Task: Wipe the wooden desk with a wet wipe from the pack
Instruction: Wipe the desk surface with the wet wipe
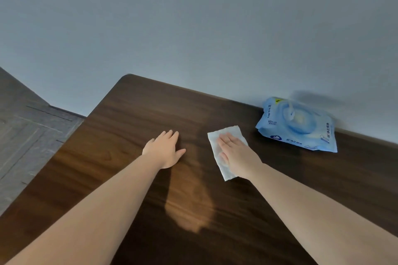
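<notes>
The grey wall [193, 28] fills the upper half of the view, and the one wooden desk [133, 114] butts against it along its far edge. The desk's rounded far-left corner and left edge stand free, with grey floor [28, 131] beyond them. Most of the dark top lies bare, wide open to the left of the pack and toward the person.

One blue wet-wipe pack [298, 125] lies flat on the desk at the far edge, touching the wall; its round lid looks raised, though the blur makes that uncertain, and nothing of what is inside shows.

Two bare forearms reach in. The right hand [239, 155], left of the pack and nearer the person, lies flat with fingers straight, pressing the single white wipe [219, 148] onto the wood rather than clenching it. The left hand [165, 150], farther left of the pack, rests palm-down on bare wood, fingers extended, holding nothing
</notes>
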